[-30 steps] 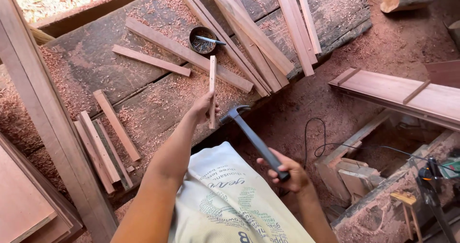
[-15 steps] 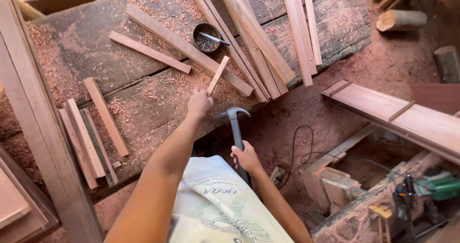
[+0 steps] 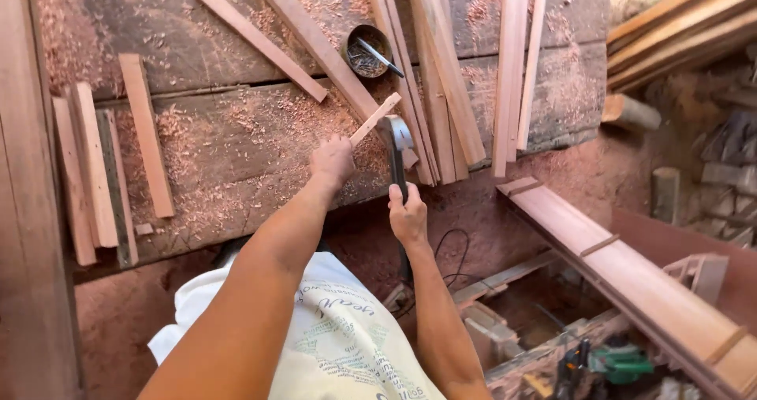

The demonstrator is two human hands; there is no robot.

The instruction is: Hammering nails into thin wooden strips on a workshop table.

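Note:
My left hand (image 3: 332, 162) grips the near end of a short thin wooden strip (image 3: 377, 118), which slants up to the right over the dark workbench (image 3: 236, 163). My right hand (image 3: 408, 215) holds the black handle of a claw hammer (image 3: 396, 144). The hammer's metal head sits right beside the strip's far end. A small round dish of nails (image 3: 368, 51) with a pen-like tool lying across it stands on the bench just beyond.
Long wooden slats (image 3: 441, 69) lie across the bench, with shorter offcuts (image 3: 95, 163) at the left, all amid red sawdust. A long board with cross battens (image 3: 631, 274) runs at the right. A green power tool (image 3: 619, 362) and a black cable lie on the floor below.
The view has swung right and closer to the bench. My right hand raised the hammer so its head is now next to the strip's far end. My left hand still holds the strip.

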